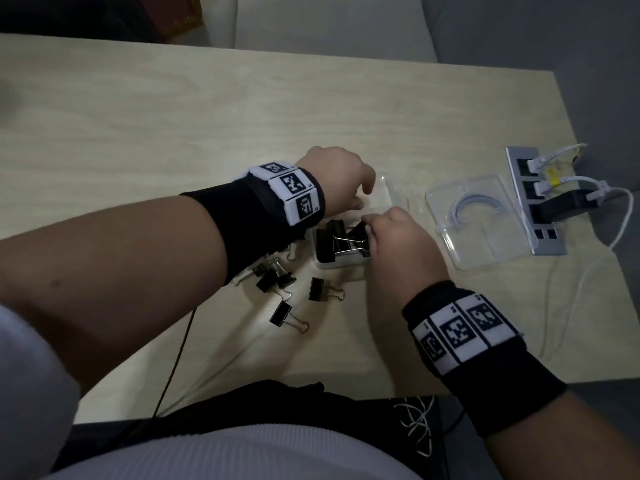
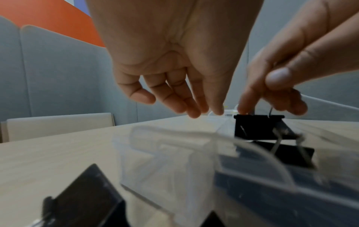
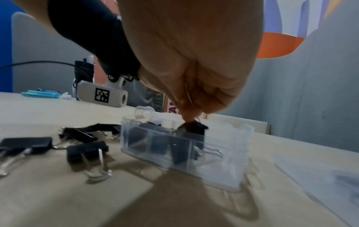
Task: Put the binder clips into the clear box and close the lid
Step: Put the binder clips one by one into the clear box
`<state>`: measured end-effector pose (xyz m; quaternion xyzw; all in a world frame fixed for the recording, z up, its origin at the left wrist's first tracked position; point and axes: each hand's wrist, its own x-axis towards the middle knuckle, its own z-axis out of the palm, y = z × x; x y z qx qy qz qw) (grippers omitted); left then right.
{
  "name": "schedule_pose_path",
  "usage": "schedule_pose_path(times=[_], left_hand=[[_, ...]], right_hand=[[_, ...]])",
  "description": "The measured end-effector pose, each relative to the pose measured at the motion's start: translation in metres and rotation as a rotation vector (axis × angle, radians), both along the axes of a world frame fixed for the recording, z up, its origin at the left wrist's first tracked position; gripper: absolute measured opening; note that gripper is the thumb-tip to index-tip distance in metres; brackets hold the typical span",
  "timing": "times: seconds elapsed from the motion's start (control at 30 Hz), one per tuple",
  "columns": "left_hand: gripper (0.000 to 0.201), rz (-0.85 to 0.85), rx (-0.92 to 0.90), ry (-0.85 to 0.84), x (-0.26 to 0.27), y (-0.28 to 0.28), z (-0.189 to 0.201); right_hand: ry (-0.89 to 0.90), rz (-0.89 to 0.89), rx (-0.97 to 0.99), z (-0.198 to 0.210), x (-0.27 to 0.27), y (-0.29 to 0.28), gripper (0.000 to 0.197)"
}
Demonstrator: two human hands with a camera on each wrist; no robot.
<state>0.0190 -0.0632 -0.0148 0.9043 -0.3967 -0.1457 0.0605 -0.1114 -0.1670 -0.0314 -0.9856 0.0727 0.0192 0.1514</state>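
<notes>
Over clear box: pinched binder clip.

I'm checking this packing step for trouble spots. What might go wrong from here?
The clips already in the clear box lie jumbled and stand above its rim, so the binder clip pinched by the right hand may not seat, and the lid may not close. The left hand only lightly touches the box, which could slide or tip. Loose clips lie near the table edge.

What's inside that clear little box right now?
Several black binder clips lie in the clear box; the right hand pinches another at its top. That hand hides the box's right part.
</notes>
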Motion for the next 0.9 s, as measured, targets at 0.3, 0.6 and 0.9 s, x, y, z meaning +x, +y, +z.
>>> schedule_pose_path(times=[0.3,0.6,0.9], left_hand=[[0.023,0.029,0.006,0.037,-0.008,0.033,-0.004],[0.015,0.121,-0.014,0.106,-0.013,0.07,0.004],[0.025,0.195,0.146,0.153,-0.012,0.109,0.007]], right_hand=[[0.096,-0.124,-0.009,-0.012,0.005,0.0,0.025],[0.101,-0.037,-0.001,-0.014,-0.005,0.022,0.016],[0.015,-0.043,-0.054,-0.005,-0.025,0.033,0.044]])
